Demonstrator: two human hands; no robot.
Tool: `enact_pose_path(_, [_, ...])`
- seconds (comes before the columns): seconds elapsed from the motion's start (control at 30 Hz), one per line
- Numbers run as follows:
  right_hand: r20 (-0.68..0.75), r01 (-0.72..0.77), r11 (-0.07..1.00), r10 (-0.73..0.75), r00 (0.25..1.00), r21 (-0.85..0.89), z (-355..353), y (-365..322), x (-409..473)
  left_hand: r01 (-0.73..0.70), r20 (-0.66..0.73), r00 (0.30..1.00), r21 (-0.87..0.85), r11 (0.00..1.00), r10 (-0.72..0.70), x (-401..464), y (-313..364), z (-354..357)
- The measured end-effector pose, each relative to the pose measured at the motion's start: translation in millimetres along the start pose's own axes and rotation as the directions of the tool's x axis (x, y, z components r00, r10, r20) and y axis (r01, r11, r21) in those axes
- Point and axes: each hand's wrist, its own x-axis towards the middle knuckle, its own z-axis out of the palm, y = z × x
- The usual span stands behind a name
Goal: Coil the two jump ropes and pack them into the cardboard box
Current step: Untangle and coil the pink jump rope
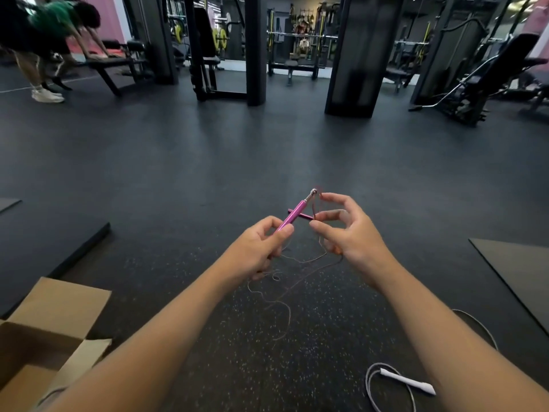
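Pink rope handles (292, 216) held over the floor (208, 162).
One is gripped by the left hand (258, 248); cord (316, 208) is pinched by the right hand (347, 230).

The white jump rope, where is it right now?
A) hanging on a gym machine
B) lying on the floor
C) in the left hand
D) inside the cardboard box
B: the white jump rope lies on the speckled floor, near the person's right forearm, untouched.

Metal, plastic, card and rubber on a gym floor

The pink handle (291, 217) looks like glossy anodised metal with a shiny silver ball tip (313, 191); its cable (285, 307) is thin and smooth. The white handle (407, 382) looks like matt plastic. The cardboard box (56, 304) is plain matt brown. The floor (267, 144) is dark speckled rubber, finely grained.
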Motion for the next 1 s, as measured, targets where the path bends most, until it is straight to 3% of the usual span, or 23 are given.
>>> enact_pose_path(0.17, [-0.040, 0.065, 0.994, -0.069, 0.997, -0.082, 6.5, 2.8, 4.7, 0.001, -0.033, 0.999, -0.316, 0.949, -0.012, 4.4, 3.6, 5.5])
enact_pose_path(0.37, [0.156, 0.050, 0.994, -0.034, 0.987, -0.096, 13.1, 4.0, 1.0, 0.013, -0.072, 0.995, -0.566, 0.824, -0.065, -0.2, 17.8, 19.6])
enact_pose_path(0.5, [0.329, 0.014, 0.987, 0.039, 0.944, -0.159, 27.8, 6.3, -5.0, -0.074, -0.202, 0.976, -0.664, 0.744, -0.084, -1.4, 24.3, 28.4])
enact_pose_path(0.63, [0.412, -0.024, 0.988, 0.085, 0.907, -0.151, 46.5, 9.0, -15.3, -0.161, -0.268, 0.961, -0.747, 0.645, -0.070, -0.3, 27.0, 30.8])
enact_pose_path(0.7, [0.469, -0.058, 0.983, 0.135, 0.873, -0.175, 52.4, 11.7, -20.3, -0.204, -0.305, 0.951, -0.729, 0.654, -0.043, 3.1, 26.7, 24.1])
enact_pose_path(0.83, [0.536, -0.044, 0.952, 0.208, 0.818, -0.304, 52.9, 6.5, -26.2, -0.198, -0.312, 0.950, -0.592, 0.781, 0.005, 8.5, 19.1, 2.4])
enact_pose_path(0.93, [0.602, -0.003, 0.906, 0.285, 0.746, -0.424, 43.4, -5.9, -28.1, -0.177, -0.281, 0.956, -0.335, 0.925, 0.082, 8.5, 8.2, -4.3])
enact_pose_path(1.0, [0.624, 0.139, 0.848, 0.254, 0.739, -0.511, 36.2, -15.5, -29.1, -0.154, -0.230, 0.966, -0.151, 0.976, 0.117, 9.2, -0.6, -5.4])
